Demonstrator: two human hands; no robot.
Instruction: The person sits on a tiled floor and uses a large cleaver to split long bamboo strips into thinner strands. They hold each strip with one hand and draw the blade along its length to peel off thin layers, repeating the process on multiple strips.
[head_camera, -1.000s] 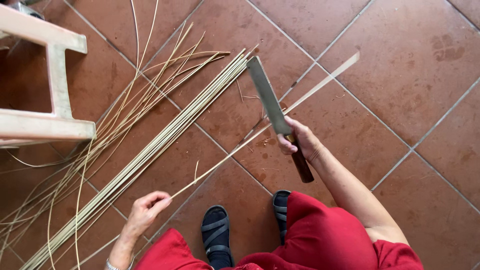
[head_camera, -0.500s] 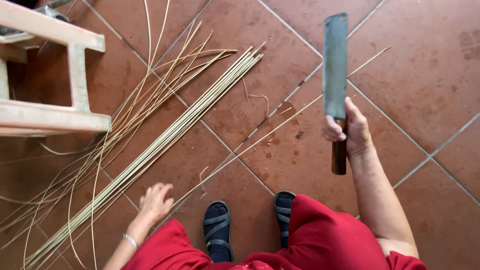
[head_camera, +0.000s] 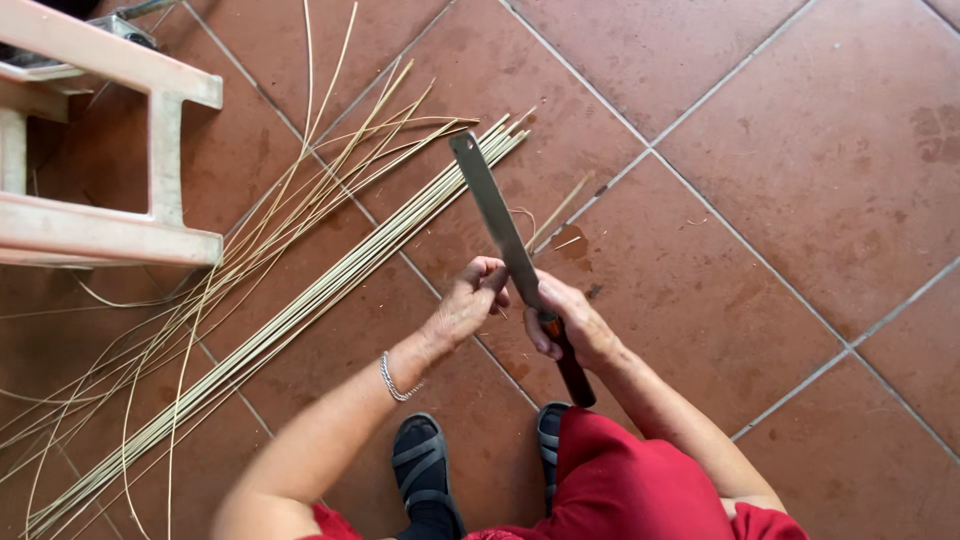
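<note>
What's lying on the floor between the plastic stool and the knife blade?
In the head view, loose thin strips and a bundle of straight bamboo slats lie between stool and blade.

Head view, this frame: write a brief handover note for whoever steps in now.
Right hand: closed grip on the dark handle of the long knife, blade pointing up and away.
Left hand: at the blade beside the right hand, fingers pinched; whether they grip a thin strip is hard to tell.
Bundle of straight strips lies diagonally on the tile floor; loose thin slivers fan out beside the pale stool.
Done: many strips lie on the floor. Left: cannot tell.
</note>
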